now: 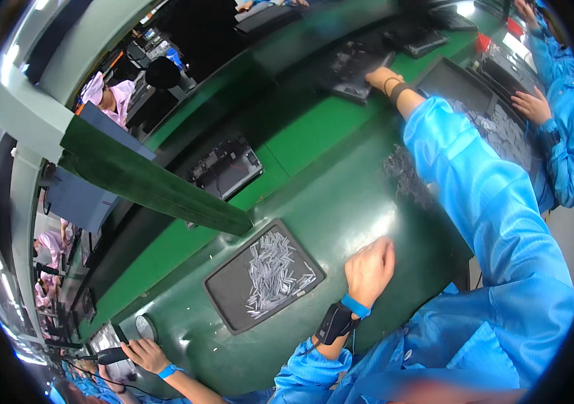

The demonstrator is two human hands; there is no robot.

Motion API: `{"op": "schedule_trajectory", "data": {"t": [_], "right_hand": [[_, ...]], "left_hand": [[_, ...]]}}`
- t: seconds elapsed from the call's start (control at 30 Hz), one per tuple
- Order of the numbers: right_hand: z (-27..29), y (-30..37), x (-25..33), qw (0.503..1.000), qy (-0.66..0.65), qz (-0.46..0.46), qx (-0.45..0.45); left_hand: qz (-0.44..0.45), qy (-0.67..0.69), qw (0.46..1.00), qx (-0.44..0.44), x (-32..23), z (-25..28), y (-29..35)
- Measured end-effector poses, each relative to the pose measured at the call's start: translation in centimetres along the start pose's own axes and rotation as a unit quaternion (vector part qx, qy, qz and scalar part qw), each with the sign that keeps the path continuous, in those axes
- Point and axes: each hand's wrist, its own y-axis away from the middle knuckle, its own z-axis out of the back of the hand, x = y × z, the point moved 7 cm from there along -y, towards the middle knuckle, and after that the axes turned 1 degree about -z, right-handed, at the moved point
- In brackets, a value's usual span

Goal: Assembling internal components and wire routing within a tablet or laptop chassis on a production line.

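Note:
My right hand (384,80) is stretched far out to the conveyor, its fingers closed at the right edge of a dark open laptop chassis (352,89). A black band circles that wrist. My left hand (370,269) rests half curled on the green tabletop, back upward, and whatever its fingers may hold is hidden. A blue strap and a black device sit on the left wrist. Just left of this hand lies a black tray (229,296) heaped with small grey strips (272,269). A pile of small dark parts (408,176) lies beneath my right forearm.
Another laptop chassis (227,168) lies on the green conveyor (310,138). A green-wrapped post (159,185) rises at the table's far edge. At lower left a co-worker's hand (145,355) grips a black tool (112,355). Another co-worker (566,121) stands right, beside a dark tray (458,87).

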Motion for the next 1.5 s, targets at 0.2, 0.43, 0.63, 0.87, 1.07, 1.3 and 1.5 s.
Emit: {"op": "schedule_trajectory", "data": {"t": [0.2,0.43,0.63,0.87,1.07,1.3,1.5], "right_hand": [[-1.8,3.6,3.4,0.764,-0.641,-0.072,0.007],[0.8,12.6,3.9,0.715,-0.695,0.048,0.064],[2.2,27.8,1.1,0.638,-0.744,0.133,0.146],[0.2,36.3,-3.7,0.593,-0.772,0.119,0.197],[6.6,30.6,-11.8,0.547,-0.823,0.103,0.115],[10.4,33.8,-6.7,0.773,-0.427,0.461,0.093],[5.7,41.0,-2.7,0.669,-0.007,0.742,-0.032]], "left_hand": [[0.013,-0.004,1.000,-0.008,0.8,0.6,-0.3],[0.163,0.474,0.863,0.062,4.4,0.0,-2.3],[0.144,0.619,0.754,-0.164,1.1,5.1,-8.1],[0.086,0.656,0.708,-0.246,3.1,8.1,-5.1],[0.163,0.607,0.773,-0.091,8.2,14.1,-1.0],[0.148,0.465,0.846,0.212,7.8,11.9,-1.9],[0.163,0.440,0.799,0.376,6.0,7.1,-3.7]]}}
